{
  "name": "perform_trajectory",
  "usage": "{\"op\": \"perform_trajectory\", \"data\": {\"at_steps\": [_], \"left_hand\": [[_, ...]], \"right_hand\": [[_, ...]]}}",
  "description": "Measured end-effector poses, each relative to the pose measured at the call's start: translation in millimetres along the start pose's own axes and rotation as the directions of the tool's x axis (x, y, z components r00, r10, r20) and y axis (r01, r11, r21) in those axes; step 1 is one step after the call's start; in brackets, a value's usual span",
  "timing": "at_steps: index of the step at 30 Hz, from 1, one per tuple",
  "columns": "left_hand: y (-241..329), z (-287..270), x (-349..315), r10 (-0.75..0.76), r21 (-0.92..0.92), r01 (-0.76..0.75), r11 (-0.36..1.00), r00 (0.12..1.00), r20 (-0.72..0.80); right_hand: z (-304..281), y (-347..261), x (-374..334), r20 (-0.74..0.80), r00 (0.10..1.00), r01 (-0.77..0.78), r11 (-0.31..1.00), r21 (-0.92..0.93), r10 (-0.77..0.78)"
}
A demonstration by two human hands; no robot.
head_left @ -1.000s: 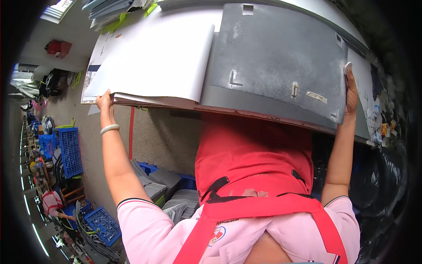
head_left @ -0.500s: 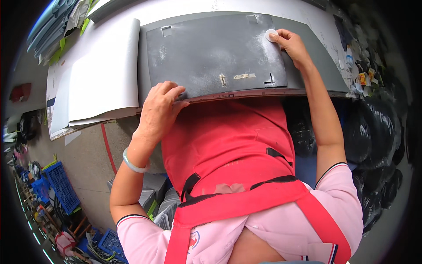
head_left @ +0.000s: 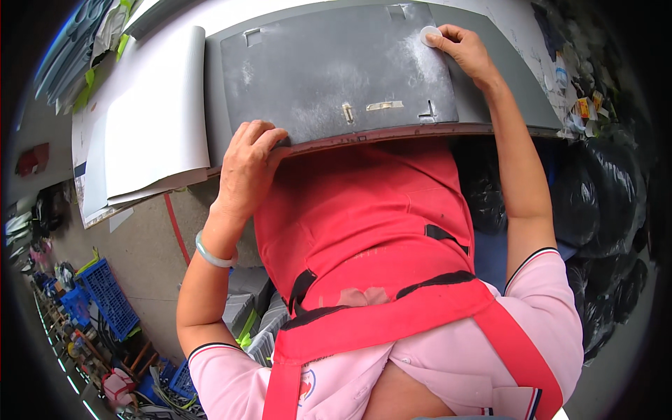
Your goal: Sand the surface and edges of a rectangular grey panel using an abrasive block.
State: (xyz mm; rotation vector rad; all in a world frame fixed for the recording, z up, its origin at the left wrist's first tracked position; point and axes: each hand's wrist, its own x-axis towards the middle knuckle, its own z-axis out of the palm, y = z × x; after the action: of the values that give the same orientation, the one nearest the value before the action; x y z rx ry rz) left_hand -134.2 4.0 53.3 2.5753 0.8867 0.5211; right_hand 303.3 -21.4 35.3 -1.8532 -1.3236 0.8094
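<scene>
A dark grey template board (head_left: pixel 322 70) with small cut-out slots and white smudges lies on a larger grey sheet (head_left: pixel 483 105) at the table's near edge. In my right hand (head_left: pixel 465 52), a round white piece of tailor's chalk (head_left: pixel 430 36) is pinched between thumb and fingers. It sits against the board's right edge, towards the far corner. My left hand (head_left: pixel 252 157) grips the near edge by the board's left corner, fingers bent over the top and thumb lower down. Whether it also grips the sheet beneath, I cannot tell.
Left of the board lies a folded-over white sheet (head_left: pixel 157 112). Scraps and small packets (head_left: pixel 584 108) crowd the table's right end, above black plastic bags (head_left: pixel 602 189). Blue crates (head_left: pixel 108 297) stand on the floor at left. My red apron (head_left: pixel 364 203) nearly touches the table edge.
The whole view has shifted slightly, so the table appears higher. My left thumb has drawn in closer to the board's edge. The chalk stays at about the same place along the board.
</scene>
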Motion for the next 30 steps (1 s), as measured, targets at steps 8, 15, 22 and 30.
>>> {"op": "perform_trajectory", "data": {"at_steps": [8, 15, 22, 30], "left_hand": [[-1.5, 5.8, 3.1, 0.034, -0.043, -0.034, 0.998, 0.999, -0.017], [-3.3, 7.6, 1.3, 0.018, -0.045, -0.018, 0.999, 1.0, -0.008], [0.4, 10.3, 6.0, 0.016, -0.109, -0.02, 0.994, 0.999, -0.034], [-3.3, 9.4, 4.1, 0.02, -0.128, -0.024, 0.992, 0.999, -0.038]], "right_hand": [[-9.4, 9.9, 3.0, 0.015, 1.0, 0.012, 0.999, -0.042, -0.012], [-7.1, 11.9, 2.0, 0.012, 1.0, -0.016, 0.997, -0.074, 0.017], [-13.7, 7.7, 0.0, 0.015, 0.999, -0.03, 0.993, -0.114, 0.032], [-1.2, 4.9, -1.8, -0.044, 0.999, 0.01, 0.992, -0.123, -0.016]]}}
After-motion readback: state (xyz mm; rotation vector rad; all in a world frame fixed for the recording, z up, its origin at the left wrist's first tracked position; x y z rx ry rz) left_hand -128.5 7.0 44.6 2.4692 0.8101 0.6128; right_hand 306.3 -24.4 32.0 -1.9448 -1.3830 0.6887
